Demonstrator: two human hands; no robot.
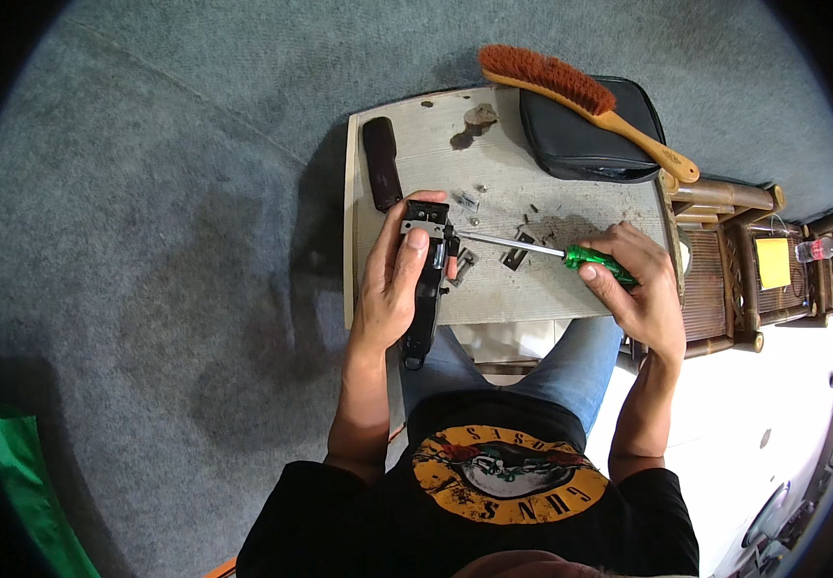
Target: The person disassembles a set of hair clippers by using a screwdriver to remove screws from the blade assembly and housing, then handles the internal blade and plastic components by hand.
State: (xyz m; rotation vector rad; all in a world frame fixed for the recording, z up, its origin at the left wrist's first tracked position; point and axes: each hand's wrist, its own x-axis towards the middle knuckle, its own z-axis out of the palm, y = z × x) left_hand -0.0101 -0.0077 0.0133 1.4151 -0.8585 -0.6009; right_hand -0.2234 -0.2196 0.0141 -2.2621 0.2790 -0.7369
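Note:
My left hand (pixel 392 279) is wrapped round a black hair clipper (pixel 423 308), its blade end pointing away from me and my thumb on the metal plate near the top. In my right hand (pixel 640 284) is the green handle of a screwdriver (pixel 518 242). The shaft runs left, and its tip reaches the side of the clipper head; whether it sits in a screw is too small to tell. Between my hands, a dark metal blade part (pixel 519 252) and a silver blade part (pixel 464 267) lie on the table. A dark clipper cover (pixel 382 164) rests at the far left.
The small wooden table (pixel 416 116) holds scattered hair and tiny metal pieces. A black zip case (pixel 590 144) stands at its far right corner, with a red-bristled wooden brush (pixel 619 123) across it. Bamboo furniture (pixel 710 279) is at right, bearing a plastic bottle (pixel 816 250).

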